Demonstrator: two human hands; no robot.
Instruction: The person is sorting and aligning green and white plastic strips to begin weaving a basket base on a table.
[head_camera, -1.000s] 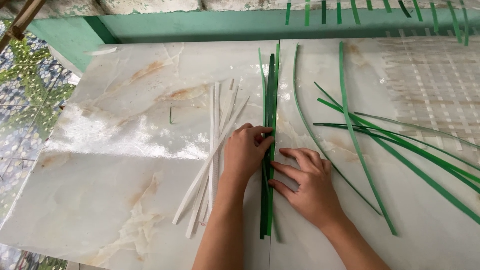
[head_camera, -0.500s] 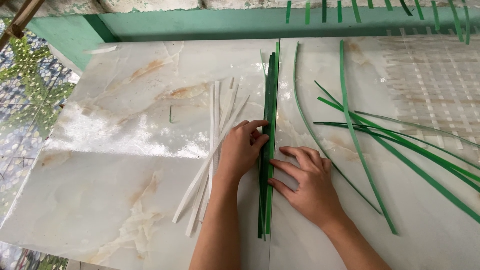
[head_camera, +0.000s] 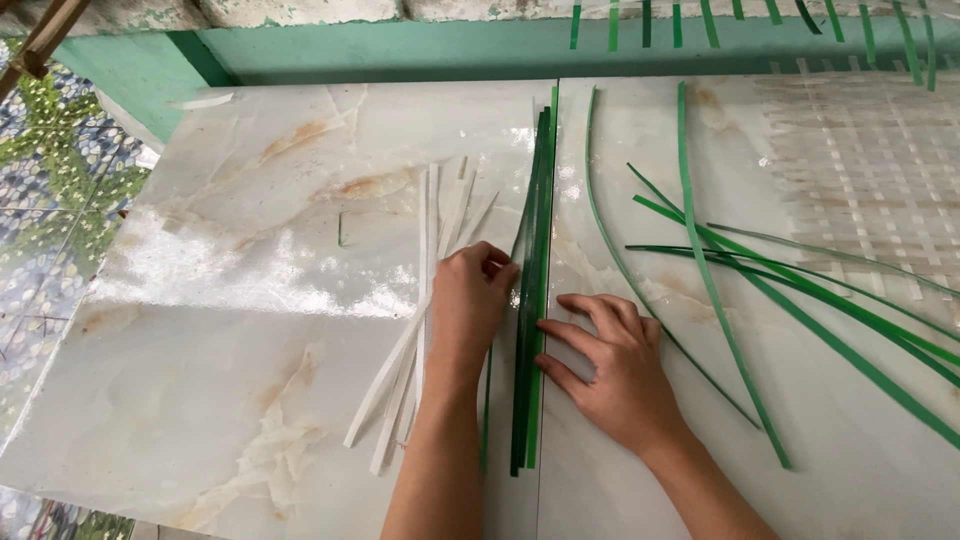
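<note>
At lower left of centre, white strips (head_camera: 415, 330) fan out. The left hand (head_camera: 468, 310), fingers curled, and the right hand (head_camera: 615, 365), fingers spread flat, press either side of a bundle of green strips (head_camera: 535, 290) at centre, squaring it; next needs even edges. Grip underneath is hidden. Loose green strips (head_camera: 760, 290) run off right.

Single head-worn view, looking steeply down and forward from close above the marble counter (head_camera: 250, 300). The wearer's forearms enter from the bottom edge; the green wall base (head_camera: 400, 45) crosses the top, patterned floor (head_camera: 50, 180) at left.
</note>
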